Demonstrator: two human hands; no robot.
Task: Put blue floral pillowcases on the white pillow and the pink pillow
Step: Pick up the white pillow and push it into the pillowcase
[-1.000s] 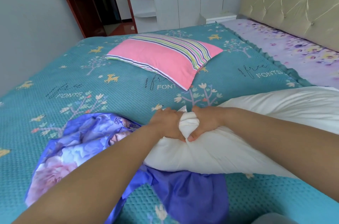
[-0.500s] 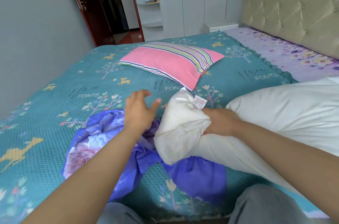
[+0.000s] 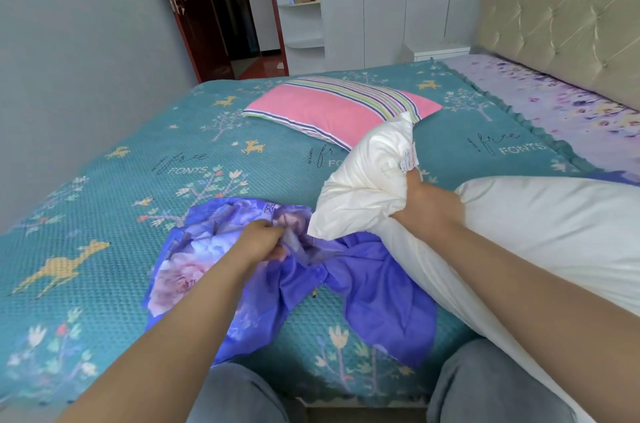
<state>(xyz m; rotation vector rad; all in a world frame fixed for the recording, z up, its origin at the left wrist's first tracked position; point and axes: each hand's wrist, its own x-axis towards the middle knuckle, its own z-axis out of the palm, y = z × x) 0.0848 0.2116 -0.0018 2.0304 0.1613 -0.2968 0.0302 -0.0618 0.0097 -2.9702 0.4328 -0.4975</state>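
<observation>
The white pillow lies across the right side of the bed. My right hand squeezes its near end, so a bunched lobe with a small label sticks up to the left. A crumpled blue floral pillowcase lies on the bedspread in front of me. My left hand is closed on a fold of it, just left of the pillow's end. The pink pillow with a striped band lies flat farther back on the bed, apart from both hands.
The teal patterned bedspread covers the bed; a lilac floral sheet and a padded headboard are at the right. A grey wall stands on the left, a dark red door and white wardrobes behind. My knees show at the bottom.
My left hand let go of the pillow's end, swung left, then came down and took hold of the pillowcase. My right hand kept its grip and lifted the pillow's end.
</observation>
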